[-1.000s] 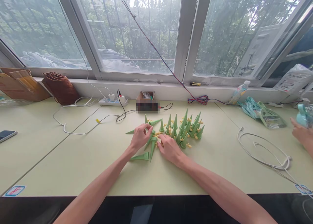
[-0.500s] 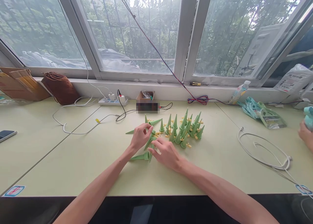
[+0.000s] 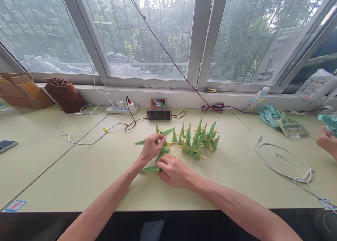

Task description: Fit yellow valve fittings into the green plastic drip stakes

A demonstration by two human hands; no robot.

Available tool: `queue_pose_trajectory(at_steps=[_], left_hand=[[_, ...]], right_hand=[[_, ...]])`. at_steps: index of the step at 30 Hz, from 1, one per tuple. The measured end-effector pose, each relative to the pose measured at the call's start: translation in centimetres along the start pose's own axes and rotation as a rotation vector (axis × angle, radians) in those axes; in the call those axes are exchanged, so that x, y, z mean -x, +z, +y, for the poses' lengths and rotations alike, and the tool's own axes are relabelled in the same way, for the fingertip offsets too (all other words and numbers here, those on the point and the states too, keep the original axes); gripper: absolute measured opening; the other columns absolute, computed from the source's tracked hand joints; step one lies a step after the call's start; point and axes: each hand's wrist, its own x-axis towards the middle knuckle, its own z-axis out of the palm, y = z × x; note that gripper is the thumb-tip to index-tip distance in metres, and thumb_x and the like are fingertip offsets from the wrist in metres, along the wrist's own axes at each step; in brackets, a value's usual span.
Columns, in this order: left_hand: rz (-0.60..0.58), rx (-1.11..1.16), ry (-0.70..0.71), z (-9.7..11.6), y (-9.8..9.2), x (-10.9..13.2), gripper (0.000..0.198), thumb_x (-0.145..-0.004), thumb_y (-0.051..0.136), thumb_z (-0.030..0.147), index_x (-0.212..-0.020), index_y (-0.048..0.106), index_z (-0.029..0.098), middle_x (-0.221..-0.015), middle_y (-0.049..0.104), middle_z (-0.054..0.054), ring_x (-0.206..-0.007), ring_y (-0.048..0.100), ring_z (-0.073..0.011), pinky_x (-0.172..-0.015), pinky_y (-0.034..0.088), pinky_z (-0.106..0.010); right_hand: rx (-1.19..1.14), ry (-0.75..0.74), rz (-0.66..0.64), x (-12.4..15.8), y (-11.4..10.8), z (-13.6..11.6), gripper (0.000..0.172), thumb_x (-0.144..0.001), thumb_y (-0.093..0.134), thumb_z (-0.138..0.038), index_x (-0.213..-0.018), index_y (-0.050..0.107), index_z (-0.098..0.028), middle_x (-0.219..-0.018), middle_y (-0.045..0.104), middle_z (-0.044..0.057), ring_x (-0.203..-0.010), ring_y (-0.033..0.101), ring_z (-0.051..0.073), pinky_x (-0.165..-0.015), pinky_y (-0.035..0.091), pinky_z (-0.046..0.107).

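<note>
Several green plastic cone spikes with small yellow taps stand upright in a cluster (image 3: 198,140) on the pale green table (image 3: 79,171). A few more lie on their sides to the left of it. My left hand (image 3: 151,148) rests on these lying spikes, fingers curled over one. My right hand (image 3: 172,171) lies just in front, its fingers closing on the wide end of a lying spike (image 3: 149,169) at the near side of the pile.
A power strip (image 3: 121,109) with trailing cables, a small open box (image 3: 157,111), a brown pouch (image 3: 65,93) and cardboard sit along the sill. A phone (image 3: 7,145) lies far left. A white cable (image 3: 284,162) coils at right, where another person's hand (image 3: 326,141) holds a teal item.
My right hand has drawn back from the cluster toward me and left, onto the lying spike near the front. My left hand barely shifted. The other person's hand moved slightly.
</note>
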Motion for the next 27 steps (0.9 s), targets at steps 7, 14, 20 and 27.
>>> queue_pose_trajectory(at_steps=[7,14,20,27], left_hand=[[-0.179,-0.033,-0.017,-0.3,0.0,-0.1,0.023,-0.086,0.057,0.035,-0.09,0.075,0.021,-0.088,0.062,-0.004,-0.052,0.049,-0.0099,-0.058,0.045,-0.027],[-0.154,-0.087,0.014,-0.9,0.0,0.0,0.018,-0.084,0.054,0.025,-0.089,0.07,0.02,-0.086,0.061,-0.003,-0.053,0.05,-0.0107,-0.063,0.046,-0.028],[-0.145,-0.136,-0.021,-1.2,0.1,0.0,0.019,-0.087,0.049,0.024,-0.092,0.067,0.019,-0.084,0.058,-0.002,-0.054,0.048,-0.0115,-0.063,0.044,-0.028],[-0.124,-0.164,-0.009,-1.6,0.1,0.0,0.022,-0.084,0.047,0.017,-0.095,0.066,0.02,-0.08,0.056,-0.002,-0.062,0.053,-0.0147,-0.061,0.042,-0.026]], right_hand=[[-0.056,0.016,0.013,0.0,-0.1,-0.2,0.005,-0.091,0.055,-0.024,-0.089,0.057,-0.02,-0.084,0.059,0.005,-0.078,0.052,0.019,-0.067,0.043,0.029],[-0.075,0.038,-0.002,0.0,0.0,-0.1,0.007,-0.091,0.055,-0.024,-0.093,0.059,-0.019,-0.085,0.061,0.005,-0.078,0.054,0.019,-0.066,0.043,0.029],[-0.082,0.037,-0.015,0.1,0.0,0.0,0.009,-0.091,0.057,-0.026,-0.096,0.059,-0.019,-0.087,0.061,0.006,-0.079,0.055,0.019,-0.068,0.043,0.029],[-0.089,0.04,-0.016,0.1,0.0,0.0,0.01,-0.092,0.056,-0.026,-0.099,0.059,-0.018,-0.088,0.061,0.006,-0.081,0.056,0.019,-0.069,0.043,0.029]])
